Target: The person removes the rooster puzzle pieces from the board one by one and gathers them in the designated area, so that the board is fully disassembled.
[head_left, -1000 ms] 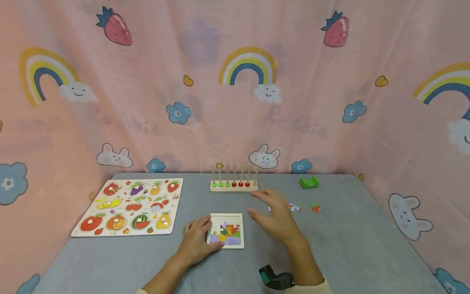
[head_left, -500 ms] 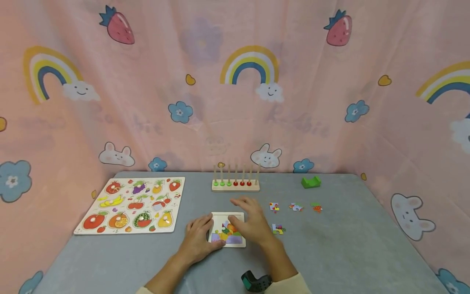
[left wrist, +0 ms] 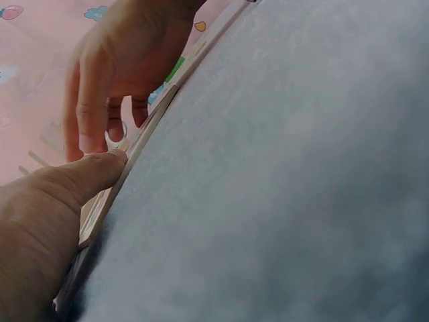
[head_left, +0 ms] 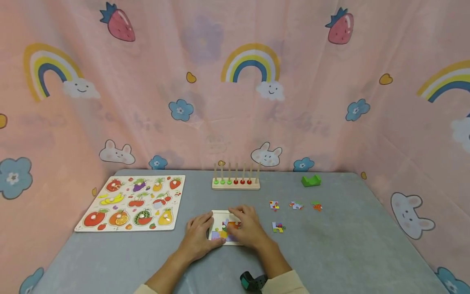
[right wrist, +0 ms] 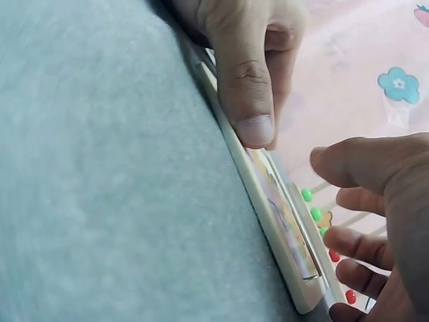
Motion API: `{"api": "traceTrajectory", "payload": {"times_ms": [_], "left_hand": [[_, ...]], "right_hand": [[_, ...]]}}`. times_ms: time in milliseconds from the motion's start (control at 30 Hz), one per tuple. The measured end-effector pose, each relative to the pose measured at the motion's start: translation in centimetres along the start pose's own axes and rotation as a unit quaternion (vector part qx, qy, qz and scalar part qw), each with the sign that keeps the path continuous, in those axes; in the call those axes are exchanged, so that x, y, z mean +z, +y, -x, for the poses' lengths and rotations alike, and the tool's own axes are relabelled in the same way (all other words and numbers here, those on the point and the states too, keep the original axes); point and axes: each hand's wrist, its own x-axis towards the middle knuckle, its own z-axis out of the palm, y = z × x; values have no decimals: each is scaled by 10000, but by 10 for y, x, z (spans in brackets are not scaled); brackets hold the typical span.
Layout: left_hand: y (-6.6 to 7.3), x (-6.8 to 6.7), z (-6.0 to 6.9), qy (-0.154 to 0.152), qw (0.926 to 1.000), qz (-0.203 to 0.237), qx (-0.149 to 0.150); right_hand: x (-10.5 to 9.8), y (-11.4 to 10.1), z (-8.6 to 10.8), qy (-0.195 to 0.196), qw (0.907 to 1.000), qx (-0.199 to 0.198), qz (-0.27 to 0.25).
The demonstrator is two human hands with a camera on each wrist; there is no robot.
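A small square jigsaw tray (head_left: 219, 212) with a pale wooden rim lies on the table, partly filled with colourful pieces. My left hand (head_left: 198, 236) grips its left side, the thumb lying on the near rim. Above the tray's right half hovers my right hand (head_left: 250, 229), hiding part of the picture. In the right wrist view the fingers of that right hand (right wrist: 375, 215) are loosely bent and spread, with no piece visible between them. Loose jigsaw pieces lie to the right: a red-and-yellow one (head_left: 274, 205), a pale one (head_left: 295, 205), an orange one (head_left: 317, 206) and a purple-and-yellow one (head_left: 278, 227).
A fruit puzzle board (head_left: 126, 224) occupies the table's left side. At the back stands a wooden peg rack (head_left: 236, 186) with green and red beads. A green curved block (head_left: 311, 181) sits at the back right. Pink printed cloth (head_left: 312, 130) hangs behind the grey table (head_left: 349, 245).
My right hand has come left from beside the loose pieces to over the tray, uncovering those pieces. The left hand has kept its hold on the tray.
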Motion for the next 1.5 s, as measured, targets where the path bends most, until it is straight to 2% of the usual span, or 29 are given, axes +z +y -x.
{"api": "traceTrajectory", "payload": {"times_ms": [233, 400, 733, 1000, 1200, 1367, 1500], "left_hand": [[0, 0, -2, -55, 10000, -10, -1], [0, 0, -2, -41, 10000, -16, 9], [1, -1, 0, -58, 10000, 7, -27], [0, -1, 0, -71, 10000, -9, -11], [0, 0, 0, -35, 10000, -75, 54], [1, -1, 0, -23, 10000, -59, 51], [2, -2, 0, 37, 9999, -15, 128]], "right_hand": [[3, -2, 1, -479, 9967, 405, 520], [5, -4, 2, -714, 9922, 514, 888], [6, -4, 4, -243, 9977, 249, 587], [6, -3, 4, -127, 9976, 179, 660], [8, -1, 4, 282, 9989, 45, 358], [11, 1, 3, 516, 9982, -4, 306], [11, 2, 4, 651, 9973, -237, 258]]}}
